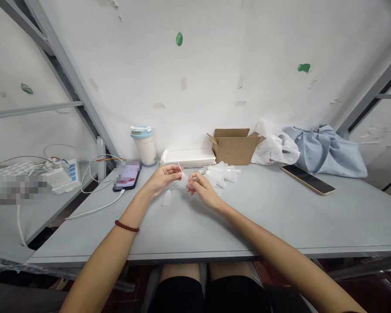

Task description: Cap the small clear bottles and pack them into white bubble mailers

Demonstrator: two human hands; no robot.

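My left hand [165,177] pinches a small translucent white plastic piece [184,176] with a thin strip sticking up from it. Close beside it, my right hand [202,188] has its fingers closed on the lower right end of the same piece, partly hiding it. A similar translucent piece with a thin curved tail [166,198] lies on the grey table [189,230] just below the left hand. Behind the right hand, a loose pile of such translucent pieces [220,174] is spread on the table. The exact kind of these pieces is too small to make out.
Along the wall stand a cup with a blue lid [144,145], a white flat stack [189,157], an open cardboard box [233,150], a white plastic bag [273,145] and blue cloth [327,150]. A charging phone [127,176] lies left, another phone [308,179] right.
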